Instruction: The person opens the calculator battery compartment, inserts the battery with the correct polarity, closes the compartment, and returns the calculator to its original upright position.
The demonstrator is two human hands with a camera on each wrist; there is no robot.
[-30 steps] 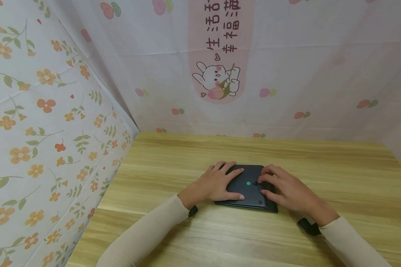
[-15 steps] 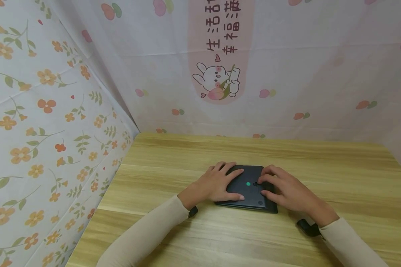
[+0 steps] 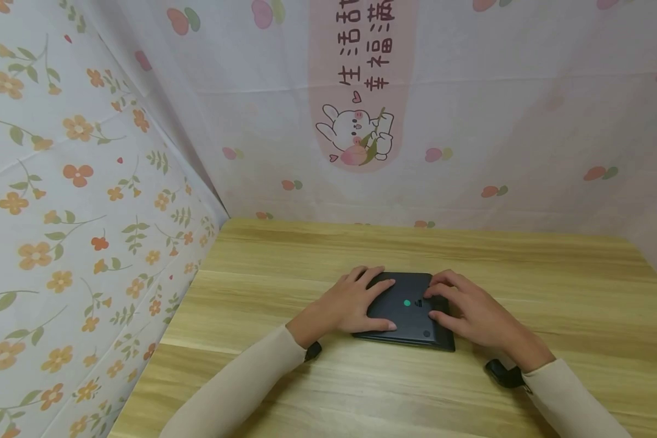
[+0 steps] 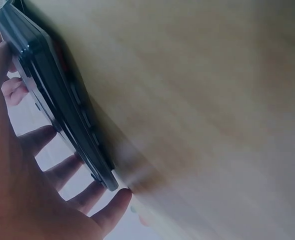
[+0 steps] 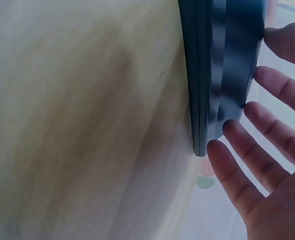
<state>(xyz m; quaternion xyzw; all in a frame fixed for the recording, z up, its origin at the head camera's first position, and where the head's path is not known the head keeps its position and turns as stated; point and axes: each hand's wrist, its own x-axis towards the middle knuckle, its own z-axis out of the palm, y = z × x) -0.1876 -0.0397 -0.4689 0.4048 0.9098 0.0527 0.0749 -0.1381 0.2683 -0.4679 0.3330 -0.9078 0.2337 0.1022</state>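
Note:
A dark calculator (image 3: 401,317) lies face down on the table, its back showing a green round sticker (image 3: 407,303) and a small black mark. In the left wrist view, keys show along the underside of the calculator (image 4: 62,100). My left hand (image 3: 350,304) rests on the left part of the back with fingers spread and thumb near the front edge. At the right part of the back, my right hand (image 3: 473,311) touches with its fingertips, the fingers lightly bent. In the right wrist view, those fingertips meet the bevelled side of the calculator (image 5: 237,60).
The wood-grain table (image 3: 285,377) stretches out around the calculator. A patterned cloth (image 3: 471,121) hangs behind it, and a flowered cloth (image 3: 87,213) hangs at the left. A black strap device (image 3: 505,373) sits at the right wrist, with another (image 3: 313,351) at the left.
My left hand has slid slightly to the left on the back. The right fingertips have drawn back a little from the black mark, which shows more fully. The calculator stays in place.

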